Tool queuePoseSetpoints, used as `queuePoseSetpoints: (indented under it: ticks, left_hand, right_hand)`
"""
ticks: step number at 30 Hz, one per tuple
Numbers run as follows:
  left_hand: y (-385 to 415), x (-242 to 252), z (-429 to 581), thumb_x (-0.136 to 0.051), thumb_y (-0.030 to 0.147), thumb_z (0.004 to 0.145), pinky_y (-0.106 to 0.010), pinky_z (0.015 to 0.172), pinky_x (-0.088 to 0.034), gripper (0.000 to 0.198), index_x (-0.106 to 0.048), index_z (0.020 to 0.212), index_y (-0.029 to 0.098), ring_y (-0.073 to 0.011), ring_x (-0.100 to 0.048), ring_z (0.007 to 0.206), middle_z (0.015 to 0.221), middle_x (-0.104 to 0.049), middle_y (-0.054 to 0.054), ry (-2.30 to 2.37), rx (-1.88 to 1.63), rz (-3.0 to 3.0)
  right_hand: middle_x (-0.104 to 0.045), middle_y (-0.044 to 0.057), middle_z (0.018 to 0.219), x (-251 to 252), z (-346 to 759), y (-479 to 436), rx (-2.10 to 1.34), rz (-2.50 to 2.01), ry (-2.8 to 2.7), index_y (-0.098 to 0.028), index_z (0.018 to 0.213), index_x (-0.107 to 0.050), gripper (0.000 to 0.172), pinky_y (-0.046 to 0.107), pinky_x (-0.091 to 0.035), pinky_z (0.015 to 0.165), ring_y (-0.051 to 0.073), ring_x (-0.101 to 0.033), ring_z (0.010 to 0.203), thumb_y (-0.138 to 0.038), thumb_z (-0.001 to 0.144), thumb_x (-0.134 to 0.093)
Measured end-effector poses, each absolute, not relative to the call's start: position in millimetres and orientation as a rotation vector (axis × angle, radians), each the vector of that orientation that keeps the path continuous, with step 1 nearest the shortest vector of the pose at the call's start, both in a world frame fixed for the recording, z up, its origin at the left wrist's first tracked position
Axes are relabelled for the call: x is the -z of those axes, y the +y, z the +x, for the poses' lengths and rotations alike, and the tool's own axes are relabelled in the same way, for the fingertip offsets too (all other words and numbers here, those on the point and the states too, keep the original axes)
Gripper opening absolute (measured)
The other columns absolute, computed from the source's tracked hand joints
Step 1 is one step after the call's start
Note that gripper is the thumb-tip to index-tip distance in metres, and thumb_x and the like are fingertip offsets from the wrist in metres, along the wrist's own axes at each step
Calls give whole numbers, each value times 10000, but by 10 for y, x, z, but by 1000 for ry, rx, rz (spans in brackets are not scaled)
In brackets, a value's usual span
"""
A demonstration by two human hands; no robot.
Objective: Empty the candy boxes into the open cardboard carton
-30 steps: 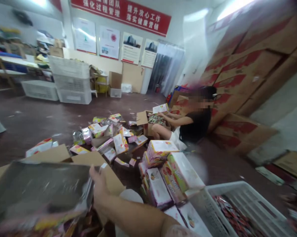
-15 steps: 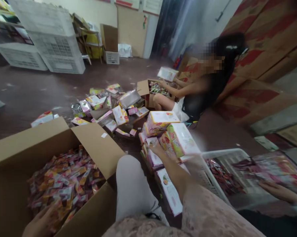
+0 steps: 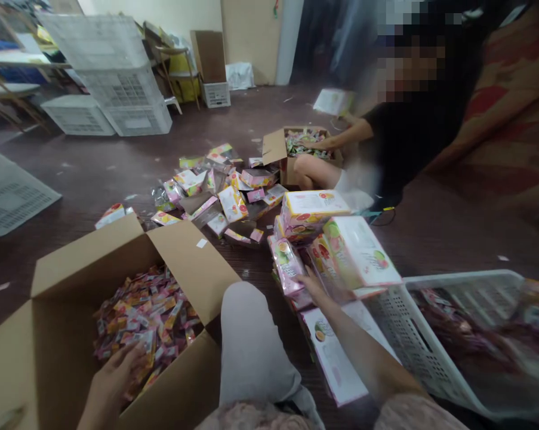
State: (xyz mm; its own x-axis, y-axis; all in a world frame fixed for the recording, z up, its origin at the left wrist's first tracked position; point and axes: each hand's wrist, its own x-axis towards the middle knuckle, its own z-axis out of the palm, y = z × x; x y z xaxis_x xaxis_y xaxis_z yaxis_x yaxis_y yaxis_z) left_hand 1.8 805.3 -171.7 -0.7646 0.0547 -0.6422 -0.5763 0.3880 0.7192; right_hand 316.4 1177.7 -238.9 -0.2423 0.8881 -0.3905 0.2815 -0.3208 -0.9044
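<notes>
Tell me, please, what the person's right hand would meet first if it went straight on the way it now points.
The right hand would probably meet the pink fruit-printed box first; its fingertips seem to be at that box's edge, though actual contact is unclear.

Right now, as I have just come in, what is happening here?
The person's left hand is at the small packets heaped in an open cardboard box. The right hand is at a pink fruit-print carton in the stack beside the knee. A seated co-worker has one hand in another box of packets; cartons lie scattered nearby.
</notes>
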Motion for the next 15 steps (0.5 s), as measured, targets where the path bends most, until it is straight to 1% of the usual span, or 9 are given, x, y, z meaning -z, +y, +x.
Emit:
queuePoseSetpoints:
  ticks: [1, 2, 4, 5, 7, 9, 10, 12, 15]
  left_hand:
    - [8193, 1627, 49, -746, 231, 717, -255, 696, -561, 245, -690, 952, 190, -198, -720, 813, 815, -743, -49, 2087, -1418, -379]
    - [8343, 1521, 97, -752, 264, 720, -289, 810, -568, 270, -698, 974, 189, -216, -721, 907, 870, -746, -58, 2090, -1447, -289]
    - [8657, 1273, 242, -782, 367, 691, -380, 960, -536, 393, -714, 1035, 190, -277, -696, 1055, 943, -747, -85, 2070, -1482, -123]
    - [8806, 1142, 330, -810, 443, 660, -419, 980, -528, 501, -717, 1082, 189, -310, -685, 1091, 998, -750, -110, 2001, -1510, -22]
    - [9050, 901, 500, -833, 599, 608, -446, 1021, -505, 772, -675, 1267, 229, -344, -632, 1215, 1254, -706, -146, 1765, -1615, 215]
    - [9180, 718, 621, -857, 637, 561, -449, 1023, -498, 969, -581, 1415, 272, -357, -576, 1301, 1380, -646, -156, 1585, -1690, 318]
    - [9192, 654, 656, -873, 600, 555, -444, 1007, -508, 1029, -525, 1471, 288, -353, -579, 1298, 1397, -639, -148, 1481, -1746, 347]
    - [9115, 579, 678, -890, 447, 563, -418, 961, -534, 1069, -455, 1527, 293, -325, -637, 1212, 1338, -683, -123, 1334, -1900, 347]
    - [8826, 571, 620, -851, 250, 526, -356, 846, -567, 1035, -502, 1500, 257, -262, -717, 964, 1107, -769, -73, 1321, -2125, 230]
  right_hand:
    - [-693, 143, 1232, 2220, 3161, 11733, -1732, -1420, -1362, -210, 1177, -673, 656, 577, -346, 1144, 422, -543, 1300, -387, 555, -782]
    - [-725, 125, 1163, 2034, 3134, 11669, -1859, -1314, -1310, -205, 1172, -677, 621, 531, -406, 1111, 384, -611, 1221, -391, 586, -768]
    - [-749, 100, 1127, 1628, 3005, 11485, -2058, -1077, -1261, -206, 1182, -683, 605, 494, -448, 1089, 342, -655, 1163, -392, 615, -782]
    - [-753, 89, 1135, 1422, 2906, 11367, -2118, -972, -1285, -214, 1189, -687, 601, 488, -456, 1090, 327, -659, 1162, -395, 626, -795]
    - [-749, 71, 1177, 1050, 2666, 11087, -2223, -795, -1352, -236, 1242, -678, 635, 477, -469, 1089, 306, -660, 1173, -394, 643, -818]
    - [-728, 54, 1253, 794, 2416, 10770, -2347, -658, -1390, -272, 1344, -626, 755, 463, -484, 1082, 295, -653, 1197, -369, 629, -849]
    - [-709, 47, 1297, 724, 2302, 10608, -2400, -593, -1408, -290, 1392, -590, 817, 456, -488, 1081, 291, -646, 1212, -358, 624, -861]
    - [-659, 48, 1387, 701, 2114, 10307, -2479, -462, -1471, -311, 1466, -518, 886, 450, -481, 1091, 286, -622, 1251, -362, 651, -864]
    - [-555, 83, 1506, 834, 1911, 9992, -2519, -306, -1677, -303, 1554, -390, 913, 487, -442, 1130, 296, -563, 1324, -472, 757, -805]
